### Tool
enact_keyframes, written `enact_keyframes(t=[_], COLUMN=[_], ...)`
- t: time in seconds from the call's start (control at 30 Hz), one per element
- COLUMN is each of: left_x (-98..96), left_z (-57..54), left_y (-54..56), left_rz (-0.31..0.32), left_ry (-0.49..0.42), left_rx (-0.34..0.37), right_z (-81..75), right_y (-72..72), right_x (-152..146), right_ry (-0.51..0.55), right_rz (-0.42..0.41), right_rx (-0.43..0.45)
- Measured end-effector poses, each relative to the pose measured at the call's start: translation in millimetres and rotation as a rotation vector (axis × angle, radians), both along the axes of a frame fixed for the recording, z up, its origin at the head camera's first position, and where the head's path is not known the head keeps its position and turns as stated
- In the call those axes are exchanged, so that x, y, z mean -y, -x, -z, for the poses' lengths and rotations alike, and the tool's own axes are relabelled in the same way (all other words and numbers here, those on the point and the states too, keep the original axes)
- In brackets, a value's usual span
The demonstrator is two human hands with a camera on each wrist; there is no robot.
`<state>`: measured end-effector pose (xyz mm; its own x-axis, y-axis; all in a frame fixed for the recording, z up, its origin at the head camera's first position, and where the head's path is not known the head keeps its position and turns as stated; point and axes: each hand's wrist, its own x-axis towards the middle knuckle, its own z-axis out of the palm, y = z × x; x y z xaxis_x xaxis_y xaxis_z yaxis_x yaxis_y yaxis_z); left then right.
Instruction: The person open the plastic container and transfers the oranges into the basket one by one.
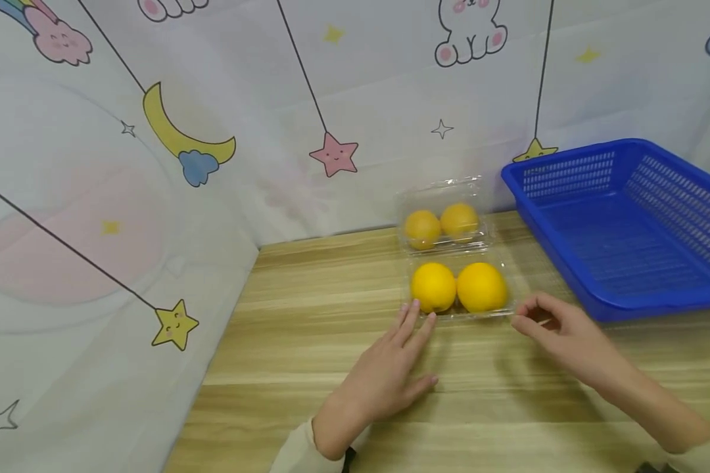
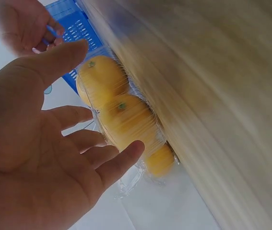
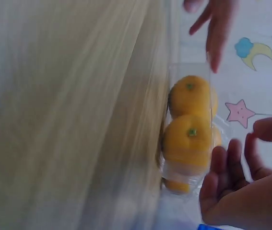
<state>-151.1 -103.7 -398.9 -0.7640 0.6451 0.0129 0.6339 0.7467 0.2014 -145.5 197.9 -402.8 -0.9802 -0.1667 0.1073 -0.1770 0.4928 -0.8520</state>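
L hand [image 1: 384,368]: grip released, fingers spread, tips at front L edge of the front clear box [image 1: 463,316]. R hand [image 1: 568,338]: fingers bent by its front R corner; can't tell if grip pinches the thin plastic or nothing. Front box sits mid-bench w/ 2 oranges [image 1: 482,288] side by side. Just behind, rear clear box [image 1: 440,195] holds 2 more, rear oranges [image 1: 423,229]. So loading looks done, 2 per box; prob. only closing or squaring up the front one remains. Can't confirm its lid is latched.

Room: bench [image 1: 296,315] is bare btwn the forearms & in front of the box, w/ a wide bare stretch to L, out to the L edge by the cloth backdrop [image 1: 384,92]. R side tighter: blue basket [image 1: 615,236] stands close past R hand, no fruit showing in its visible part. Rear box is nearly up vs. the cloth, so v. little room to push back; L or nearer is easier.
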Motion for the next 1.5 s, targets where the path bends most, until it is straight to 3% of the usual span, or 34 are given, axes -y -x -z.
enact_keyframes(t=[0.07,0.13,0.27,0.57,0.73,0.9,1.1,1.5], left_x=[1.7,3.1,4.5,2.0,2.1,2.2,4.7,5.7], left_z=[-0.1,0.0,0.2,0.3,1.3,1.3,-1.2,-3.5], left_y=[-0.9,-1.5,-3.0,-1.7,-0.7,-1.9,-6.6,-11.3], left_rz=[0.0,0.004,0.016,0.035,0.031,0.023,0.036,0.02], left_ry=[-0.006,-0.011,-0.002,0.035,0.045,0.04,0.023,-0.013], left_rx=[0.003,0.001,-0.03,-0.063,-0.07,-0.054,-0.02,-0.007], right_z=[-5.2,-11.4,-23.3,-34.0,-31.4,-26.2,-21.3,-15.3], right_y=[5.2,14.2,37.6,79.3,95.7,98.2,99.4,95.3], right_x=[11.5,22.6,44.0,69.4,77.4,81.6,86.3,83.7], right_ry=[-0.08,-0.144,-0.264,-0.504,-0.556,-0.592,-0.572,-0.539], right_rz=[-0.011,-0.05,-0.145,-0.236,-0.25,-0.218,-0.197,-0.225], right_rx=[-0.183,-0.306,-0.404,-0.365,-0.34,-0.315,-0.348,-0.356])
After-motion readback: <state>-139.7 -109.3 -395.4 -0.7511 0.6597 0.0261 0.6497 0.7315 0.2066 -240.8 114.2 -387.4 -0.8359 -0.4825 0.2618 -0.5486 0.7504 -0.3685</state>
